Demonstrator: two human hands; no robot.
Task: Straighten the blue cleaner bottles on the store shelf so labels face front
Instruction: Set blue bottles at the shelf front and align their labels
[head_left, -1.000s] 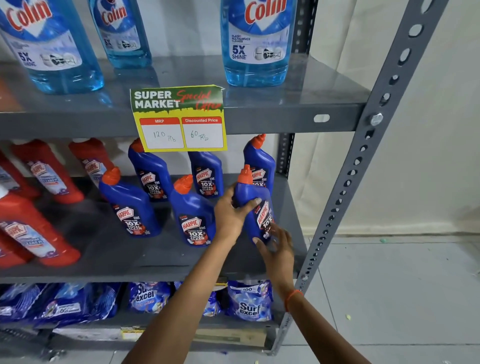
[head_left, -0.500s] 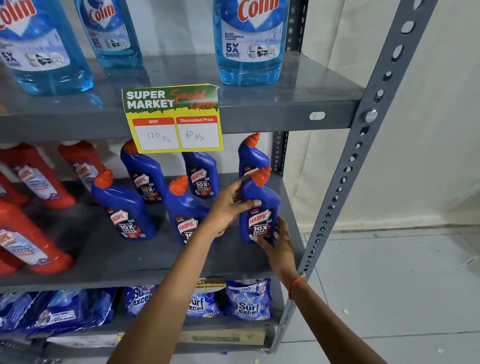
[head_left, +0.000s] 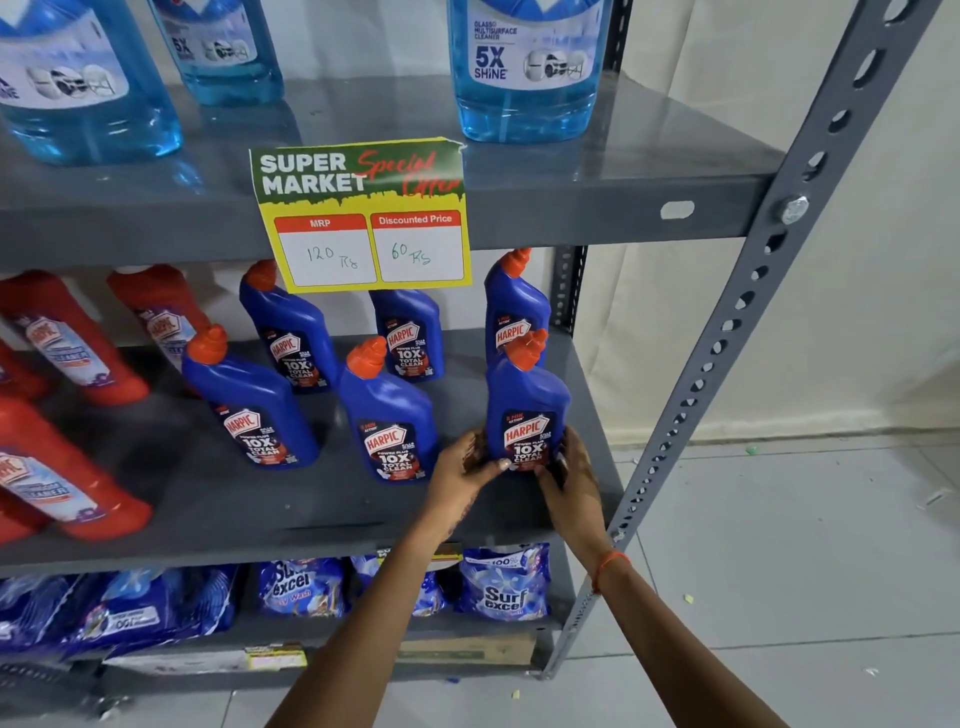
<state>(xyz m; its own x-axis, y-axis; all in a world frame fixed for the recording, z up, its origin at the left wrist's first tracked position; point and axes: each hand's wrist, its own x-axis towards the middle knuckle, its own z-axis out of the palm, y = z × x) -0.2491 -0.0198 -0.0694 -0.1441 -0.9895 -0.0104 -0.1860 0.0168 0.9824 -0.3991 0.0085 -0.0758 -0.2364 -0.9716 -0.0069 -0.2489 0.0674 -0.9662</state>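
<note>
Several blue cleaner bottles with orange caps stand in two rows on the grey middle shelf (head_left: 218, 514). The front right blue bottle (head_left: 527, 400) stands upright with its label facing me. My left hand (head_left: 462, 473) grips its lower left side and my right hand (head_left: 571, 473) grips its lower right side. To its left stand the front middle bottle (head_left: 387, 415) and the front left bottle (head_left: 249, 405), labels forward. Behind are the back right bottle (head_left: 514, 306), the back middle bottle (head_left: 410, 332) and the back left bottle (head_left: 291, 332).
Red cleaner bottles (head_left: 67, 338) fill the shelf's left part. A yellow price tag (head_left: 363, 218) hangs from the upper shelf, which carries clear light-blue glass cleaner bottles (head_left: 524, 67). Detergent packs (head_left: 504, 582) lie on the lower shelf. A perforated grey upright (head_left: 727, 332) borders the right.
The front right bottle turned from facing right to label forward and now stands on the shelf. Both my hands slid down from its neck and side to its base.
</note>
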